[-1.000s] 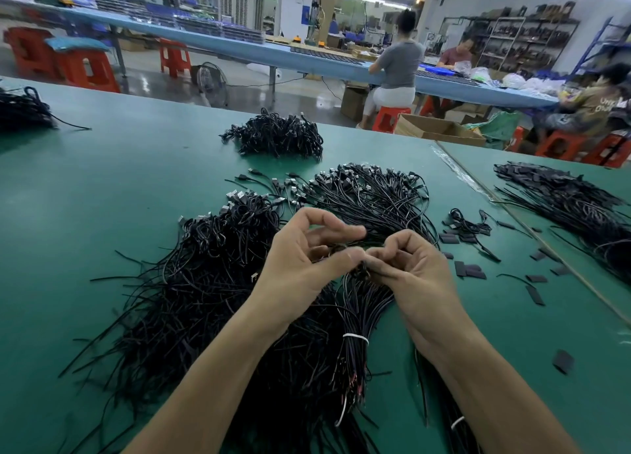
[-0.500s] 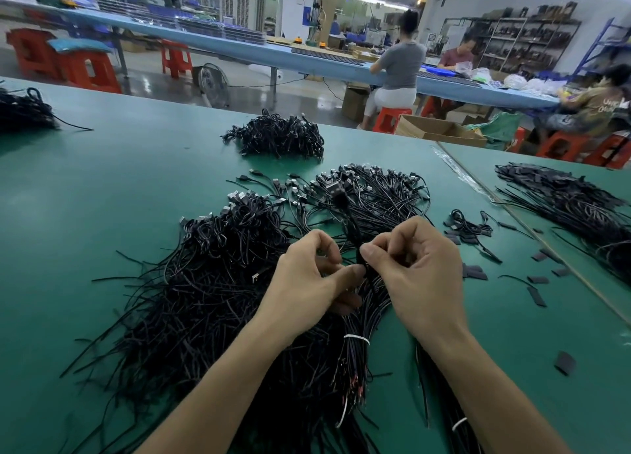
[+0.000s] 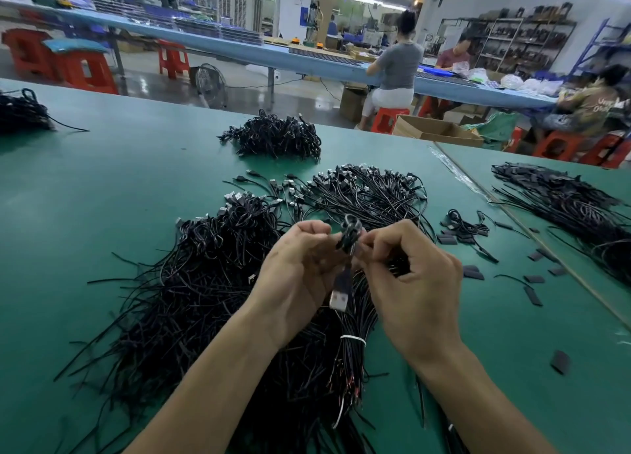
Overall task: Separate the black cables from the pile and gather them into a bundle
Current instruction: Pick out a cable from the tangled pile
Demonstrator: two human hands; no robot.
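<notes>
Black cable [image 3: 349, 232]: small folded coil, held up at frame centre, above the surface [image 3: 102, 187], between both hands. Its USB plug [image 3: 339, 298] hangs down below the coil, metal end lowest.
Left hand [image 3: 300, 272]: grip closed, fingers curled, fingertips pinching the coil's left side.
Right hand [image 3: 409, 283]: grip closed too, thumb and forefinger pinching the coil's right side; other fingers curled in.
Directly under the hands: tied bundle [image 3: 351, 361] of black cables, cinched by a white tie [image 3: 353, 340], bare red-tipped ends pointing to the bottom of frame.
Left of it, touching: big loose pile [image 3: 205, 300] of black cables, strands splayed out to lower left, plugs at its upper end.
Just above the hands: fanned spread [image 3: 368, 194] of cables, plugs along its upper edge.
Further up, centre: separate tangled heap [image 3: 273, 136].
Upper left edge: another heap [image 3: 20, 112], partly cut off.
Right of the hands: small cable cluster [image 3: 464, 226] and scattered short black sleeves [image 3: 473, 272].
Far right, on the adjoining green panel: long pile [image 3: 563, 207] of cables.
Background, top: long blue bench [image 3: 239, 48], red stools [image 3: 85, 71], people seated working.
</notes>
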